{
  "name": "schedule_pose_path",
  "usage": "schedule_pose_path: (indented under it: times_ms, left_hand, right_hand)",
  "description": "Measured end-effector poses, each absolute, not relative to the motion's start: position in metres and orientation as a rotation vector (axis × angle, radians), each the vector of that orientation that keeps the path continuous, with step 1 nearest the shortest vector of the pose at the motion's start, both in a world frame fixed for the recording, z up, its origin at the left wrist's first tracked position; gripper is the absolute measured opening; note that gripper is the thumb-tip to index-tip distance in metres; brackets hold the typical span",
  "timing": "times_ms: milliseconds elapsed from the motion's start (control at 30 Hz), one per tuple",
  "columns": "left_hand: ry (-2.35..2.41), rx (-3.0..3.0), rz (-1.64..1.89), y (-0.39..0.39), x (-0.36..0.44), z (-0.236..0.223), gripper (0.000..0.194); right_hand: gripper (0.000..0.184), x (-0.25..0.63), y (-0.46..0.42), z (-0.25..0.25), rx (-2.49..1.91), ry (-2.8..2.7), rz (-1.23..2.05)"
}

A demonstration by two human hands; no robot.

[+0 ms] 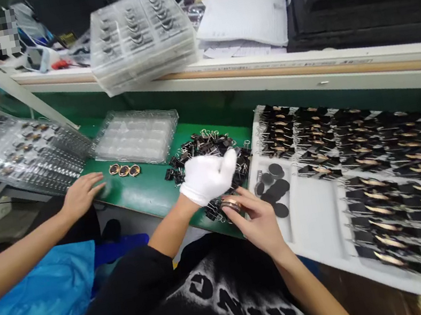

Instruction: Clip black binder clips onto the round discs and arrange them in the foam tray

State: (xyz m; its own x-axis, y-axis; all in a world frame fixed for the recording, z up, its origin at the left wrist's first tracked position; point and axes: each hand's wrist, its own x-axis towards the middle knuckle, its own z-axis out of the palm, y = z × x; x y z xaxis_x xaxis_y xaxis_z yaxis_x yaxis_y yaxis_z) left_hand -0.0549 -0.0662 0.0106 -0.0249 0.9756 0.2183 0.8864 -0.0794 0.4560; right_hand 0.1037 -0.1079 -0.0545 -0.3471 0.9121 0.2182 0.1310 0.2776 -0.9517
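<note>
My right hand is bare and pinches a round, gold-and-dark metal piece, resembling a watch case, between thumb and fingers. Just above and left of it, my left hand, in a white glove, is over a pile of black binder clips. Its fingers look curled together; whatever they hold is hidden. More binder clips lie under the round piece. Beside my right hand, dark flat discs lie in a compartment of a white tray. Elsewhere in that tray, rows of binder clips grip gold-edged round pieces.
Three gold-rimmed round pieces sit on the green table, near a co-worker's hand. A clear plastic tray lies behind them. Stacked clear trays overhang the shelf edge. At left stands another stack of filled trays.
</note>
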Motion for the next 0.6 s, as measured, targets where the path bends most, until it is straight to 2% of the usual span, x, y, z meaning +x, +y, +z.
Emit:
schedule_pose_path:
  times_ms: [133,300,600]
  left_hand:
    - [1.886,2.176,0.606,-0.078,-0.05,0.018,0.058]
    - [1.878,2.038,0.76,-0.086,-0.051,0.009,0.041]
    - [1.801,2.007,0.726,-0.087,-0.053,-0.012,0.056]
  right_hand:
    - [0.009,0.107,-0.106,-0.053,-0.92,-1.774,1.033]
    - [0.008,0.113,-0.109,-0.051,-0.836,-1.842,0.908]
    - [0.013,0.118,-0.111,-0.055,-0.769,-1.973,0.924]
